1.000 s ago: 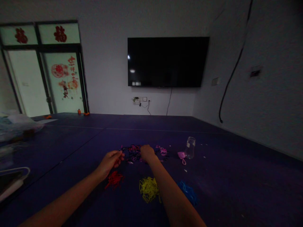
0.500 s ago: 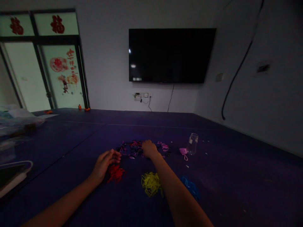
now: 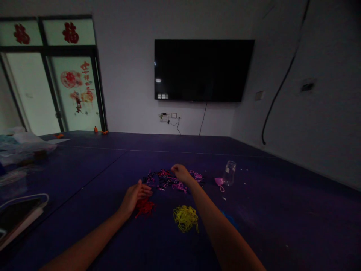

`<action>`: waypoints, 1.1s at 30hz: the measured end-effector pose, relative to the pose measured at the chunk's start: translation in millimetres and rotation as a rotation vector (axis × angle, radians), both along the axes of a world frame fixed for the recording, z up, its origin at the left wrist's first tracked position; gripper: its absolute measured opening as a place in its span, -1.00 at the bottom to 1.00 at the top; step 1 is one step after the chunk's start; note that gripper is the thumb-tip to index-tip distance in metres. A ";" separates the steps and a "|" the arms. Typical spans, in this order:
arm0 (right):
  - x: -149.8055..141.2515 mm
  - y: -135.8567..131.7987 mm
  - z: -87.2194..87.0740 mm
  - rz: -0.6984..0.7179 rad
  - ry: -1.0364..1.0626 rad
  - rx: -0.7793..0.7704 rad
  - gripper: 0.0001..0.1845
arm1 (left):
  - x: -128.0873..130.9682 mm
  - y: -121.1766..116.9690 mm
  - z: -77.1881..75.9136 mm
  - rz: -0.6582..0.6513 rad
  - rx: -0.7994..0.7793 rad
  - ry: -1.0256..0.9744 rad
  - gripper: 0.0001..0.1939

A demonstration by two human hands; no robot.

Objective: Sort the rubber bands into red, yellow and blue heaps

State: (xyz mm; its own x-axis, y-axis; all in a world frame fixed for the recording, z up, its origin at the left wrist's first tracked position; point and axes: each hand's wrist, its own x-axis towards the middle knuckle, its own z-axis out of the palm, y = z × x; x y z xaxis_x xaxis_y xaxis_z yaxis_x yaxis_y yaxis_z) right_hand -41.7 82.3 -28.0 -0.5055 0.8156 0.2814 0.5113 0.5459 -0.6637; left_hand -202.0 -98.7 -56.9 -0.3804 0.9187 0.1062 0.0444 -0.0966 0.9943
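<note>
My left hand (image 3: 136, 197) has its fingers stretched out and apart, above the edge of a heap of red rubber bands (image 3: 144, 207). My right hand (image 3: 179, 172) is at the far side of a mixed spread of pink, black and red rubber bands (image 3: 166, 183), its fingertips pinched together. Whatever they hold, if anything, is too small to make out. Nearer to me is a heap of yellow rubber bands (image 3: 186, 218), beside my right forearm. That forearm partly hides blue rubber bands (image 3: 230, 219).
A clear bottle (image 3: 229, 174) stands at the right, with a pink cap with a loop (image 3: 219, 181) beside it. White scraps dot the purple tabletop (image 3: 282, 203). At the left are a dark-screened device (image 3: 21, 214), a clear tub (image 3: 12, 182) and plastic bags (image 3: 25, 141).
My right hand has moved slightly up and away over the mixed rubber bands, uncovering more pink ones. The left hand has shifted a little to the right over the red heap.
</note>
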 end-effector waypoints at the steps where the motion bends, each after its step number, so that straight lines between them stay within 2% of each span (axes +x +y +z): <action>1: 0.6 -3.0 -1.6 0.002 0.048 -0.033 -0.78 | 0.3 -0.6 0.9 -0.003 -0.003 0.006 -0.40; 5: 6.4 -22.4 -5.7 -0.013 0.219 -0.168 -0.79 | 1.7 -1.8 2.6 -0.012 0.028 0.019 -0.41; 8: 8.6 -46.8 -5.6 0.020 0.287 -0.164 -0.81 | 4.2 -3.8 2.6 -0.002 0.098 0.105 -0.48; 12: -2.3 -87.7 -4.5 0.121 0.186 -0.034 -0.83 | 6.3 -7.9 4.5 0.016 0.168 0.266 -0.59; 16: -22.9 -116.8 -6.1 0.208 0.036 0.021 -0.82 | 2.7 -6.5 5.4 0.047 0.185 0.234 -0.57; 20: -32.2 -122.1 -9.8 0.225 -0.022 -0.056 -0.80 | -1.8 -1.1 2.2 0.048 0.142 0.189 -0.56; 25: -21.9 -114.4 -10.1 0.223 0.078 -0.177 -0.78 | -3.8 2.0 -0.9 0.043 0.107 0.133 -0.49; 29: 1.8 -117.8 0.9 0.183 0.157 -0.104 -0.72 | -2.6 -0.7 1.0 0.032 0.091 0.114 -0.43; 33: 40.8 -129.9 13.8 0.079 0.159 -0.025 -0.73 | -0.4 -4.9 4.7 0.017 0.079 0.110 -0.45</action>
State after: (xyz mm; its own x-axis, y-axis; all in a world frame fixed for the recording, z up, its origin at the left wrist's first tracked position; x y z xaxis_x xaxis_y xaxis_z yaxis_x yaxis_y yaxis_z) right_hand -0.9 -47.6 -14.1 -0.5195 0.7827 0.3427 0.3548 0.5625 -0.7468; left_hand -202.4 -103.6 -52.2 -0.3777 0.8995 0.2198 0.1550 -0.1726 0.9727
